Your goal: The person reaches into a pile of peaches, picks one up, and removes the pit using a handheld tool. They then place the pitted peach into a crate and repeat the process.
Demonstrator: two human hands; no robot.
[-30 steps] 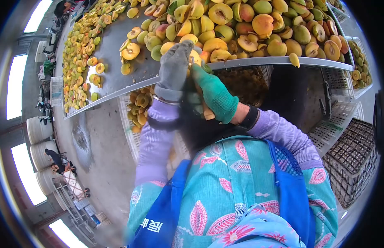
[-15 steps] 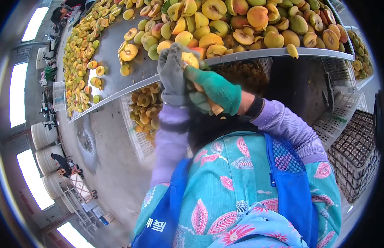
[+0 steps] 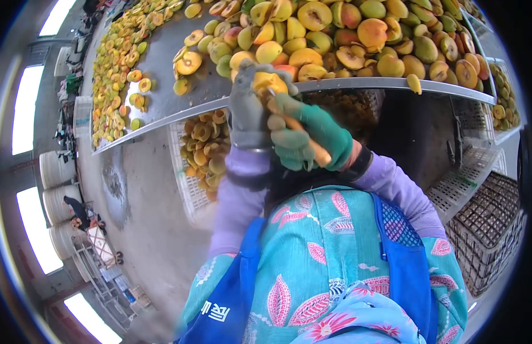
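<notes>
My left hand [image 3: 250, 109], in a grey glove, is closed around a yellow peach half [image 3: 270, 83] just in front of the metal table's edge. In its green glove, my right hand [image 3: 311, 137] grips a tool by its wooden handle [image 3: 318, 152]. The tool's working end meets the cut face of the peach half and is mostly hidden. Beyond my hands, a heap of halved peaches [image 3: 334, 34] covers the metal table [image 3: 163, 74]. Many of the halves lie cut side up with the stone or its hollow showing.
Below the table edge a white crate [image 3: 188, 189] holds hollowed peach halves [image 3: 205, 152]. To my right stand a pale perforated crate [image 3: 469, 180] and a dark lattice crate [image 3: 483, 229]. A person [image 3: 79, 212] is beside a cart at far left.
The peach half has turned so more of its cut face shows. My right hand has shifted slightly down and right, with more of the tool's handle visible. The whole view has shifted slightly.
</notes>
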